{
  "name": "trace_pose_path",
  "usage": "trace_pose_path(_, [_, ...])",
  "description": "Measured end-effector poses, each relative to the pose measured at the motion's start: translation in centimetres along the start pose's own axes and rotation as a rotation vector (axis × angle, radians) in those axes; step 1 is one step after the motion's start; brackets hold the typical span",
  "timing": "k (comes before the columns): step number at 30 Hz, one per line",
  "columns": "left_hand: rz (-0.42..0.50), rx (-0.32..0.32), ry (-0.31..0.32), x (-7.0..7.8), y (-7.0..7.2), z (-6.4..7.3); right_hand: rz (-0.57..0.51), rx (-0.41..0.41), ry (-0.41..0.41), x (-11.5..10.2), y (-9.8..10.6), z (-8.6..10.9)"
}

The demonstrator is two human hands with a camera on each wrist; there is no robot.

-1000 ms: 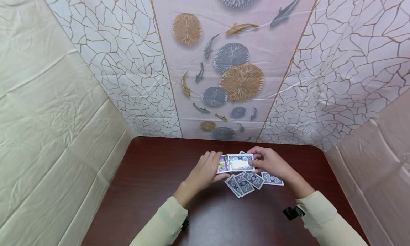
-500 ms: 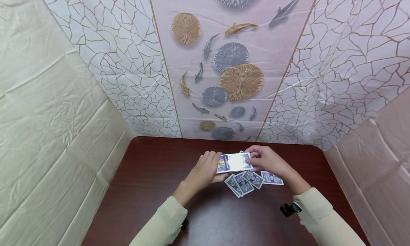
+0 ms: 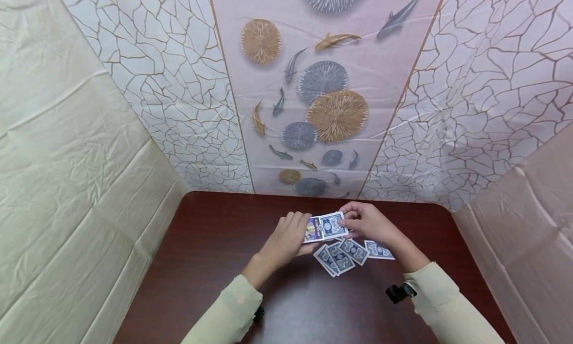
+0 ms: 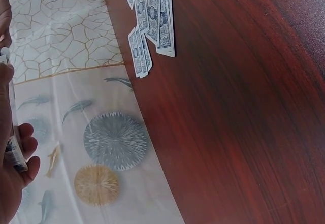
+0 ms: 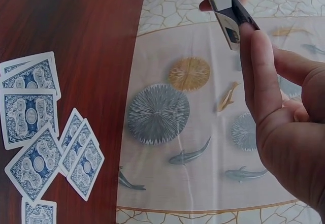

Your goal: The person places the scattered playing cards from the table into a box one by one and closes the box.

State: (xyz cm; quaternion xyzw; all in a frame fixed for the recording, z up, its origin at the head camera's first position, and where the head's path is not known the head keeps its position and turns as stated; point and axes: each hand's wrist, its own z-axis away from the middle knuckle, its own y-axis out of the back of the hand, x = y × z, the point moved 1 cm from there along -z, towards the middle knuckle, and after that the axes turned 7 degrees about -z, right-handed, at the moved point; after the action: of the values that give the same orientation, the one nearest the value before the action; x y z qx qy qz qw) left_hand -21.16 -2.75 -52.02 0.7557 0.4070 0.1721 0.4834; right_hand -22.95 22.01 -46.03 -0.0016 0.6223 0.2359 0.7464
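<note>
My left hand [image 3: 286,237] grips a purple-and-yellow card box [image 3: 312,229] above the table, thumb along its near side and fingers over the far side. Blue-backed playing cards [image 3: 331,225] stick out of the box's right end. My right hand [image 3: 368,223] pinches their outer end, thumb on top and the other fingers behind. In the right wrist view, the right fingertips [image 5: 261,43] meet the end of the held pack. The left wrist view has the left hand [image 4: 12,168] at its left edge, with most of the box hidden.
Several loose playing cards [image 3: 342,258] lie face down and overlapping on the dark red wooden table [image 3: 215,274], below the hands. One more card [image 3: 379,250] lies under the right wrist. Fabric walls [image 3: 134,85] enclose the table at the back and sides.
My right hand has moved a little left, and the cards in its fingers have slid further into the box. The left hand stays in place.
</note>
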Motion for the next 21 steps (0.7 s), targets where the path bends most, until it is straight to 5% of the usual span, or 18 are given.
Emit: trace_pose_path(21, [-0.012, -0.014, 0.02, 0.2, 0.1, 0.0, -0.044, -0.051, 0.015, -0.2, -1.1, 0.0])
